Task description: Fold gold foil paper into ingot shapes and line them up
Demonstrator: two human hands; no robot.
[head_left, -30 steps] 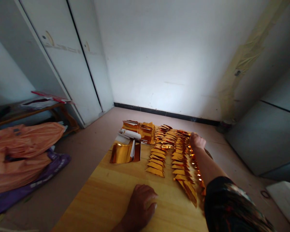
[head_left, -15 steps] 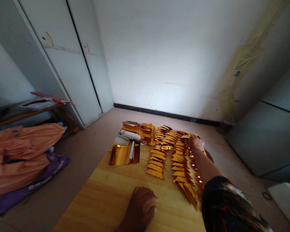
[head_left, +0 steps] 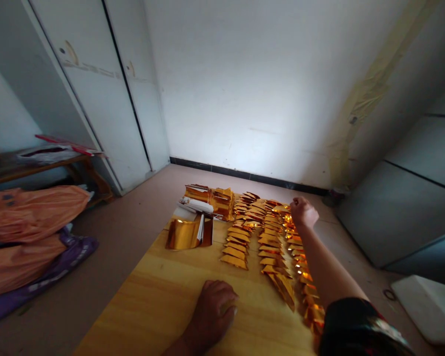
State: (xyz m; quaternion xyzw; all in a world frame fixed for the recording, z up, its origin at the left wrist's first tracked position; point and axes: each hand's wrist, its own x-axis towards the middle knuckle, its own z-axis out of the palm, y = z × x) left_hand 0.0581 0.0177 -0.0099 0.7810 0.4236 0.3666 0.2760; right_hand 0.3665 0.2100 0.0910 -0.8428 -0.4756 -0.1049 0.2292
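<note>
My left hand (head_left: 214,309) rests on the near part of the wooden table (head_left: 152,296), fingers loosely bent and thumb apart, nothing between them. My right hand (head_left: 304,212) is closed at the far right end of the table; what it may hold is hidden. Below and beside it runs a row of shiny folded gold foil papers (head_left: 311,291), partly covered by my forearm. Two more rows of boat-shaped folded gold papers (head_left: 270,254) lie to the left of it. One larger folded piece (head_left: 284,291) lies slanted at the near end of the middle row.
At the table's far left are a curved gold foil sheet (head_left: 183,233), a white paper roll (head_left: 199,205) and bundled gold paper (head_left: 222,202). Orange bags (head_left: 29,212) lie on the floor at left. A white box (head_left: 426,306) stands at right, and a wall (head_left: 244,99) rises behind.
My right hand has risen slightly and shifted right, off the far end of the gold paper rows, uncovering more of the right row. My left hand stays on the table. The view has turned slightly right.
</note>
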